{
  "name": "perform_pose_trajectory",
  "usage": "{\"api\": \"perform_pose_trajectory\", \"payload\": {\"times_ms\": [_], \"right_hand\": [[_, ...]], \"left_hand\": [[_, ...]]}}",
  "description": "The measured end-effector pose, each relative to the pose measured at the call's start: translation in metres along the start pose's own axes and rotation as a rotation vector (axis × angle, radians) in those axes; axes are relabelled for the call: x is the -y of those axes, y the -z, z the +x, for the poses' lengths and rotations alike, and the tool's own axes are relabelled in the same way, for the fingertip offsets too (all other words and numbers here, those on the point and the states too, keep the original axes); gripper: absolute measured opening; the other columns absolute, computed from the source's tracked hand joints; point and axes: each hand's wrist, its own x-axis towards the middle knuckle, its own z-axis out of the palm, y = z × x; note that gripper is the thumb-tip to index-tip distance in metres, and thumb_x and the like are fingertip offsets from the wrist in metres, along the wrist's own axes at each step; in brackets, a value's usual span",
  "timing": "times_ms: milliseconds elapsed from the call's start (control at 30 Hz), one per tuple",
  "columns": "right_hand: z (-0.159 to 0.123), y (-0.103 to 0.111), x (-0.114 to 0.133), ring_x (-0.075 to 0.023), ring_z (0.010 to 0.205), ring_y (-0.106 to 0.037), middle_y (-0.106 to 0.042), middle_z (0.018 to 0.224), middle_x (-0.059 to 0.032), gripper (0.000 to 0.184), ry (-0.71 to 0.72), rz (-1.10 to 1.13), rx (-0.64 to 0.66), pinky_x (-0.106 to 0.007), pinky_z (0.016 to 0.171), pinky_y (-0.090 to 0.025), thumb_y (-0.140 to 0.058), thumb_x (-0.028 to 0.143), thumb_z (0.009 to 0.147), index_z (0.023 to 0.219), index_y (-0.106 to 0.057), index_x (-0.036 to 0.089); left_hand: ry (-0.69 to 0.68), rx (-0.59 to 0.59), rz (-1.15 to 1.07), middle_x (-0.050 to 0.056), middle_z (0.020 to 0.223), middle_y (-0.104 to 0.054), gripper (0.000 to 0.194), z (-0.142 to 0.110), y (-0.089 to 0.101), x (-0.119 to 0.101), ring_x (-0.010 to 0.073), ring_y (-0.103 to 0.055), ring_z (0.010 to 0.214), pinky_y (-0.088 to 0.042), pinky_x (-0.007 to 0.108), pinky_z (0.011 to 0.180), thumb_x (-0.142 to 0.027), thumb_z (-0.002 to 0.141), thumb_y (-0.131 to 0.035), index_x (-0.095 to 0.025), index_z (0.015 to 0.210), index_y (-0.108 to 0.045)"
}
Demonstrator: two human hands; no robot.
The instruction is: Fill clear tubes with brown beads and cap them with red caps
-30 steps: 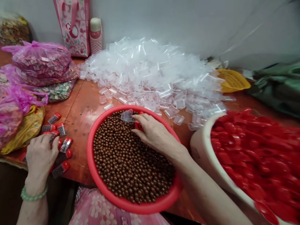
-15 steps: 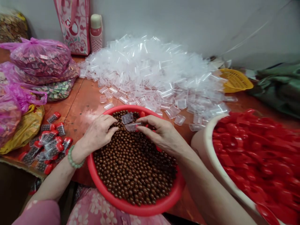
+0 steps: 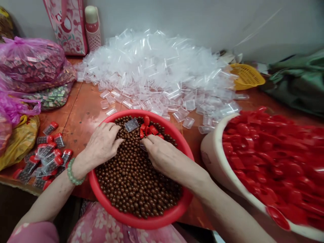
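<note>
A red basin (image 3: 186, 199) full of small round brown balls (image 3: 136, 182) stands in front of me. Over its left rim hangs my left hand (image 3: 103, 143), thumb apart from the fingers, with nothing seen between them. My right hand (image 3: 162, 155) reaches in from the right and pinches a small clear plastic case (image 3: 143, 145) down among the balls; most of that case is hidden by the fingers. Just beyond, another clear case (image 3: 131, 125) and several red caps (image 3: 152, 130) lie on top of the balls.
Behind the basin is a large heap of clear cases (image 3: 157, 74). A white tub (image 3: 215, 148) of red caps (image 3: 275, 158) stands at right, a yellow basket (image 3: 246, 77) behind it. Filled, capped cases (image 3: 48, 152) lie at left near pink bags (image 3: 30, 60).
My left hand has come from the filled cases at left to the basin. My right hand has brought a clear case down into the balls. The view has shifted slightly.
</note>
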Motion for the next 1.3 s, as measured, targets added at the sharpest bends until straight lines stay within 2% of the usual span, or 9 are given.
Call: {"api": "perform_pose_trajectory", "payload": {"times_ms": [67, 167, 267, 400, 600, 733, 933, 1133, 1300], "right_hand": [[0.005, 0.002, -0.001, -0.0156, 0.074, -0.056, -0.056, 0.092, -0.007, 0.023, 0.012, 0.038, 0.086, -0.029, 0.069, -0.046, -0.04, -0.003, 0.082, 0.089, -0.054, 0.015], [0.011, 0.007, -0.008, -0.0145, 0.076, -0.058, -0.057, 0.096, -0.0069, 0.023, 0.043, 0.11, 0.172, -0.028, 0.072, -0.047, -0.042, -0.002, 0.082, 0.09, -0.055, 0.015], [0.012, 0.011, -0.014, -0.0154, 0.082, -0.061, -0.06, 0.097, -0.0072, 0.02, 0.058, 0.118, 0.174, -0.029, 0.076, -0.047, -0.044, 0.001, 0.083, 0.09, -0.056, 0.015], [0.006, 0.013, -0.015, -0.0157, 0.078, -0.063, -0.061, 0.095, -0.0066, 0.013, 0.042, 0.054, 0.201, -0.028, 0.072, -0.048, -0.049, 0.008, 0.086, 0.091, -0.059, 0.015], [0.0, 0.008, 0.009, -0.0235, 0.071, -0.066, -0.065, 0.085, -0.0135, 0.029, -0.055, -0.253, 0.138, -0.033, 0.062, -0.048, -0.043, -0.007, 0.078, 0.084, -0.066, 0.011], [0.007, 0.0, 0.025, -0.0268, 0.07, -0.066, -0.065, 0.08, -0.0156, 0.031, 0.029, -0.285, 0.182, -0.035, 0.058, -0.048, -0.042, -0.009, 0.075, 0.08, -0.068, 0.008], [0.014, -0.006, 0.021, -0.0212, 0.076, -0.065, -0.065, 0.09, -0.0108, 0.027, 0.206, -0.046, 0.274, -0.031, 0.07, -0.049, -0.044, -0.002, 0.08, 0.087, -0.066, 0.012], [0.017, -0.011, 0.008, -0.0176, 0.082, -0.06, -0.062, 0.094, -0.0075, 0.023, 0.279, 0.327, 0.297, -0.028, 0.076, -0.048, -0.051, -0.001, 0.071, 0.087, -0.062, 0.012], [0.014, -0.02, -0.006, -0.0174, 0.091, -0.059, -0.064, 0.098, -0.0048, 0.025, 0.235, 0.693, 0.231, -0.032, 0.086, -0.049, -0.06, 0.006, 0.076, 0.099, -0.062, 0.014]], "left_hand": [[-0.063, 0.001, -0.036, 0.013, 0.111, -0.064, 0.024, 0.012, -0.002, 0.003, 0.0225, -0.058, 0.106, -0.049, 0.04, 0.096, -0.013, 0.09, -0.046, -0.012, 0.109, -0.06], [-0.264, 0.057, 0.003, 0.011, 0.119, -0.061, 0.036, 0.037, -0.004, 0.01, 0.0198, -0.056, 0.11, -0.048, 0.035, 0.096, -0.002, 0.086, -0.041, -0.014, 0.114, -0.06], [-0.47, 0.183, 0.132, 0.012, 0.127, -0.057, 0.042, 0.06, -0.003, 0.012, 0.0212, -0.052, 0.118, -0.044, 0.037, 0.098, -0.002, 0.087, -0.04, -0.018, 0.123, -0.057], [-0.613, 0.324, 0.226, 0.012, 0.115, -0.059, 0.033, 0.08, 0.005, 0.004, 0.0216, -0.056, 0.107, -0.045, 0.034, 0.088, -0.009, 0.092, -0.041, -0.018, 0.116, -0.061], [-0.57, 0.51, 0.371, 0.013, 0.107, -0.059, 0.026, 0.093, 0.012, -0.012, 0.0199, -0.058, 0.084, -0.042, 0.03, 0.068, -0.013, 0.085, -0.053, -0.014, 0.108, -0.064], [-0.43, 0.445, 0.301, 0.014, 0.107, -0.059, 0.026, 0.093, 0.002, -0.016, 0.0198, -0.06, 0.079, -0.043, 0.031, 0.066, -0.026, 0.092, -0.047, -0.012, 0.108, -0.062], [-0.325, 0.348, 0.328, 0.017, 0.103, -0.061, 0.027, 0.087, -0.008, -0.026, 0.0245, -0.063, 0.084, -0.045, 0.035, 0.07, -0.009, 0.091, -0.035, -0.006, 0.108, -0.057], [-0.373, 0.45, 0.457, 0.02, 0.104, -0.063, 0.034, 0.078, 0.009, -0.042, 0.0267, -0.065, 0.091, -0.047, 0.035, 0.075, 0.0, 0.088, -0.029, -0.001, 0.109, -0.056], [-0.44, 0.398, 0.488, 0.024, 0.106, -0.059, 0.038, 0.066, 0.004, -0.032, 0.0282, -0.063, 0.092, -0.048, 0.037, 0.074, -0.001, 0.089, -0.026, 0.003, 0.114, -0.053]]}}
